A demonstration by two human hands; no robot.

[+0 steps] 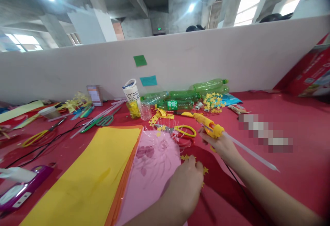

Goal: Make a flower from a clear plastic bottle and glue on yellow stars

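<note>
The right hand (221,145) is closed around the grip of a yellow glue gun (209,125), held just above the red tabletop (296,178). The gun's long axis runs from upper left to lower right: its nozzle points up-left, away from the person and toward the bottles, while a pale glue stick (251,153) juts out of the back end toward the lower right. A thin black cord (238,183) trails from under the hand back along the forearm.

The left hand (187,181) lies palm down on the tabletop with fingers curled, its fingertips on small yellow paper stars (186,157); whether it pinches one cannot be told. Both hands are near each other but apart.

Just left of the left hand lies a pink sheet (152,171), beside a stack of yellow and orange paper (95,174). Yellow-handled scissors (184,131) rest beyond the stars. Farther back, green plastic bottles (180,97) lie on their sides against the white partition (206,57), with more yellow stars piled near them.
</note>
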